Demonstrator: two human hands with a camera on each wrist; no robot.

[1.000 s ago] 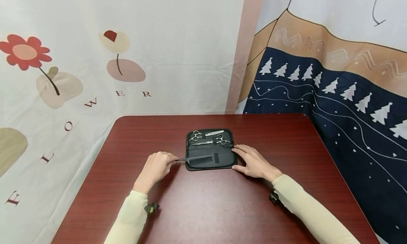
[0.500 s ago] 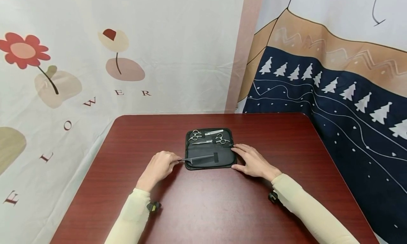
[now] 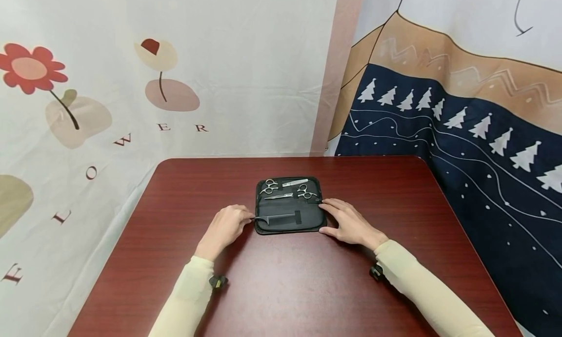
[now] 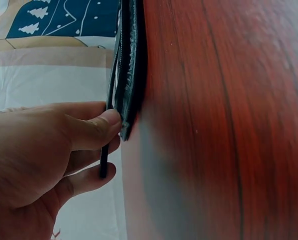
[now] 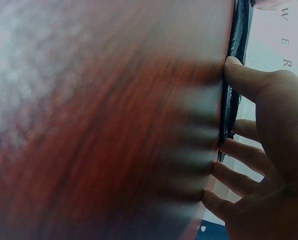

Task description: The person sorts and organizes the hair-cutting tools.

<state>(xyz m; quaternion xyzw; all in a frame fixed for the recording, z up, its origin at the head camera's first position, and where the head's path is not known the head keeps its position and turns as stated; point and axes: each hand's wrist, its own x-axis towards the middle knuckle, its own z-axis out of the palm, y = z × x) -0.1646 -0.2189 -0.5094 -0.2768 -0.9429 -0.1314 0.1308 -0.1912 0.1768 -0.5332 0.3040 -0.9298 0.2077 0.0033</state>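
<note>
An open black case (image 3: 307, 224) lies on the dark red table (image 3: 285, 288). Two silver scissors (image 3: 270, 187) sit in its far half. A black tail comb (image 3: 281, 216) lies across its near half under a black strap. My left hand (image 3: 226, 226) pinches the comb's thin tail (image 4: 105, 150) at the case's left edge (image 4: 131, 60). My right hand (image 3: 347, 221) rests flat with straight fingers against the case's right edge (image 5: 235, 55), thumb at its near corner.
Printed cloth backdrops hang behind the table: a flower pattern (image 3: 35, 73) on the left, a dark blue tree pattern (image 3: 461, 132) on the right. The table's right edge (image 3: 465, 239) runs close to the blue cloth.
My left hand has moved right toward the case, sliding the comb further in under the strap. The right hand has stayed put.
</note>
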